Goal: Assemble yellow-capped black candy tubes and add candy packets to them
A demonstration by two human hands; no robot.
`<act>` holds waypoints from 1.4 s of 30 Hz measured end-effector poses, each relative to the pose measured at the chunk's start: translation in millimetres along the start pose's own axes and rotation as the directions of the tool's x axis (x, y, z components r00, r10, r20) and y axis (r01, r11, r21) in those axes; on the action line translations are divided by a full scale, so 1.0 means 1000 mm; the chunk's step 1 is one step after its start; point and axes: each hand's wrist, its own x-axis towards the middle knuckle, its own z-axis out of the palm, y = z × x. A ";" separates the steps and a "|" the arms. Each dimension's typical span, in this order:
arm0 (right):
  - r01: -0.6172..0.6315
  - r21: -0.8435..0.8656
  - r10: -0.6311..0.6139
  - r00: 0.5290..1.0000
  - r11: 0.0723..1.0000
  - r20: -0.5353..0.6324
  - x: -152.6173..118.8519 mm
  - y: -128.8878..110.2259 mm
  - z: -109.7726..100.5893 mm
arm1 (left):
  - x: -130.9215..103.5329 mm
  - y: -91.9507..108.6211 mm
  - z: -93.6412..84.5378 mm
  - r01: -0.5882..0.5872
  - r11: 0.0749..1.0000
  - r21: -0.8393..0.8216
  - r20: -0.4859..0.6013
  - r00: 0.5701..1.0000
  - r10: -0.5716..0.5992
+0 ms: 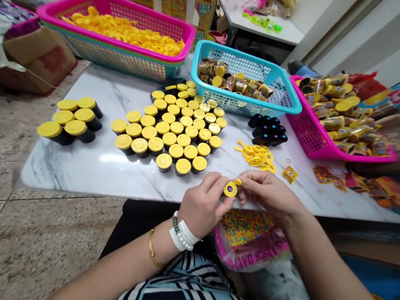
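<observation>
At the table's front edge, my left hand [204,203] is closed around a round yellow ring piece [230,189] with a dark purple centre. My right hand [267,192] pinches the small yellow tab on the ring's upper right side. Whatever lies behind the ring is hidden by my left fingers. Just beyond my hands is a loose pile of yellow ring pieces [257,156]. Behind that pile stand several black pieces with blue and purple tips [267,130]. Several black containers with yellow lids [177,128] stand grouped left of my hands.
A smaller group of yellow-lidded containers [75,127] stands at the table's left. Along the back are a pink basket of yellow parts [112,56], a blue basket [245,104] and a pink basket of wrapped pieces [307,130]. Colourful beads [246,228] fill a bag below my hands.
</observation>
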 end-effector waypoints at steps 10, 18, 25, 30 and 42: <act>-0.020 -0.259 0.028 0.999 0.966 0.028 0.007 -0.029 0.010 | 0.019 0.011 0.000 0.129 0.990 0.049 0.117 0.984 -0.134; 0.208 -0.218 -0.205 0.978 0.953 0.038 -0.013 0.004 0.015 | 0.013 0.002 -0.001 0.157 0.973 0.171 0.205 0.960 -0.191; 0.257 -0.727 -0.435 0.898 0.637 -0.065 -0.019 0.002 0.026 | 0.014 0.002 0.001 0.196 0.958 0.209 0.230 0.942 -0.244; 0.219 -0.789 -0.538 0.828 0.574 -0.161 -0.023 0.018 0.043 | 0.010 0.005 0.001 0.201 0.950 0.237 0.222 0.941 -0.255; 0.117 -0.781 -0.614 0.693 0.613 -0.378 0.016 0.007 0.046 | -0.009 -0.011 0.007 0.060 0.998 0.036 -0.033 0.998 -0.059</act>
